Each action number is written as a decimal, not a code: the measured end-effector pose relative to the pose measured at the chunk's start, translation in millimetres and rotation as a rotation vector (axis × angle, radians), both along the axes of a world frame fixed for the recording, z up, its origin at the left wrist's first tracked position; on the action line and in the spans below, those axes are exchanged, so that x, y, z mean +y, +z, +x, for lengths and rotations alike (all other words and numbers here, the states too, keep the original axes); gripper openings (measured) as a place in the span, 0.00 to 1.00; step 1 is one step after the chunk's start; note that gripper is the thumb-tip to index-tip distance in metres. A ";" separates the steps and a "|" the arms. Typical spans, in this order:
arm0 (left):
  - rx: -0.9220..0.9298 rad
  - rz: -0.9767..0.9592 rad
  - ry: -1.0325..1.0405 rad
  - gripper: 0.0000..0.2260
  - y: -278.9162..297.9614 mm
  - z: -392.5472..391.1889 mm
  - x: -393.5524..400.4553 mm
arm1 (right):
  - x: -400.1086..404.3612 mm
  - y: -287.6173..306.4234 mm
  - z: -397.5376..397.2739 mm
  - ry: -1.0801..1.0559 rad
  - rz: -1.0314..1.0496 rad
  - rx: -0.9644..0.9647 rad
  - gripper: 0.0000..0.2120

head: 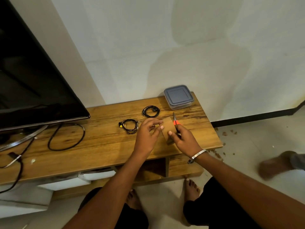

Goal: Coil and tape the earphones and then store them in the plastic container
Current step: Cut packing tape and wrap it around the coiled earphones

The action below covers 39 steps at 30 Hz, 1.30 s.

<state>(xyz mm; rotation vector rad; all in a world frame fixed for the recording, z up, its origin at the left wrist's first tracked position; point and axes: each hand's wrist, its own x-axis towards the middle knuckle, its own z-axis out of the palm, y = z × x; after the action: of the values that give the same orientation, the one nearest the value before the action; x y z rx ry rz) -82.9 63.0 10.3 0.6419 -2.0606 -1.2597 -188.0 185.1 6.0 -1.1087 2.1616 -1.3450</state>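
- Two hands are up over the wooden TV stand (102, 146), both on one roll of brown tape (168, 129).
- Left hand (146, 136) has its fingers curled in, pinching at the tape's near edge, looks like the loose end.
- Right hand (184, 139) grips the roll from the other side, thumb pressed on its face. There's one silver bangle (198, 154) on that wrist.
- Two coiled earphones lie on the stand: one black coil (151, 111) further back, and one coil with a yellow bud (129, 126) just left of the left hand. Can't tell if either has tape on it.
- One plastic container (178, 97) sits at the back right corner against the wall, grey lid on, well apart from both coils.
- One pair of orange-handled scissors (175, 120) lies just behind the tape.
- One TV (29, 76) on the left, plus one loose black cable loop (66, 136) beside it.
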 end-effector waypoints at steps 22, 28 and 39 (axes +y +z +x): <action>-0.154 -0.012 0.051 0.06 -6.7 10.2 -16.4 | -7.5 -9.8 9.2 0.079 -0.018 -0.072 0.10; -0.183 -0.036 0.104 0.05 -0.3 6.5 -17.7 | -7.2 -10.6 10.2 0.088 -0.012 -0.071 0.09; -0.329 -0.194 0.114 0.05 0.5 -3.2 -10.3 | -12.9 -4.4 9.0 0.094 0.069 -0.001 0.04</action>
<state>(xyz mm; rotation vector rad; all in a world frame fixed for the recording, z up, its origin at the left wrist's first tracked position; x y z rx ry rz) -86.1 52.6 10.8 0.9091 -2.3376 -0.9230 -179.0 172.3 1.6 -1.1671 2.1109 -1.2207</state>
